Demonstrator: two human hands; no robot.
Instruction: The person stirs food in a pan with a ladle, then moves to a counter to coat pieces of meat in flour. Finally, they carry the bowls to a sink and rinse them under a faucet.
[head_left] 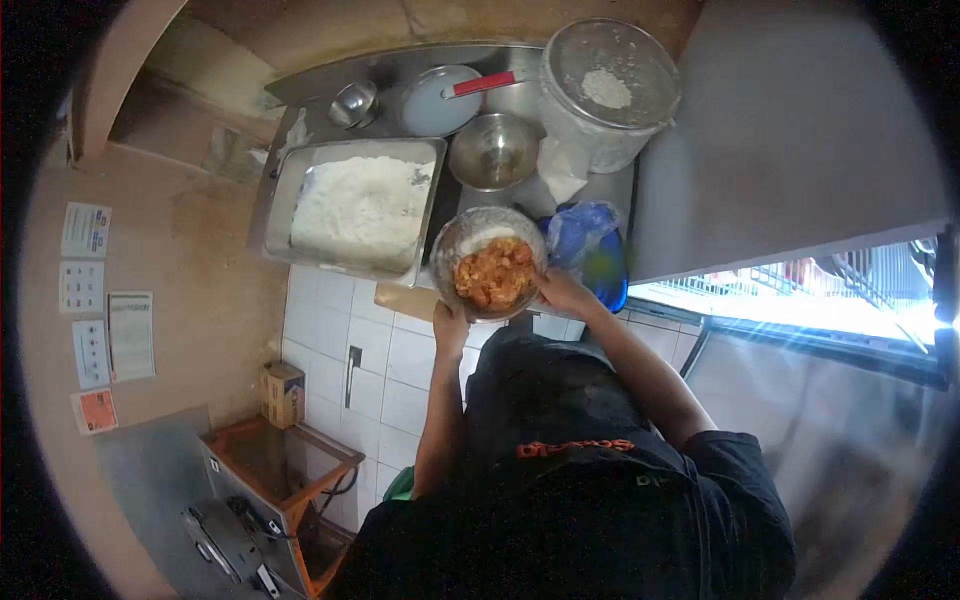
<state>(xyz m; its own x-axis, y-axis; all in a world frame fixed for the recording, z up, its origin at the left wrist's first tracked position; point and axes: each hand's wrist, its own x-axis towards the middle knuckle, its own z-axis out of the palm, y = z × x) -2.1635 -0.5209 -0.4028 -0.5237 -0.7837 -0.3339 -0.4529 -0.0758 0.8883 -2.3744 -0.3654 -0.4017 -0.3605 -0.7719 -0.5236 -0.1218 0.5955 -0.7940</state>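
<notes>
Both my hands hold a round metal bowl (452,240) by its rim, close to the counter's front edge. Inside it lie orange-brown coated pieces that look like marinated meat (495,272), with some white flour near the far side. My left hand (451,325) grips the near left of the rim, and my right hand (562,291) the right side. The fingers under the bowl are partly hidden. Just left of the bowl stands a rectangular metal tray (432,165) filled with white flour (360,210).
Behind the bowl are an empty-looking metal bowl (493,152), a container with whitish liquid (432,108), a red-handled utensil (482,84) and a small metal bowl (354,104). A lidded bucket (600,140) stands back right. A blue container (612,285) with plastic sits right.
</notes>
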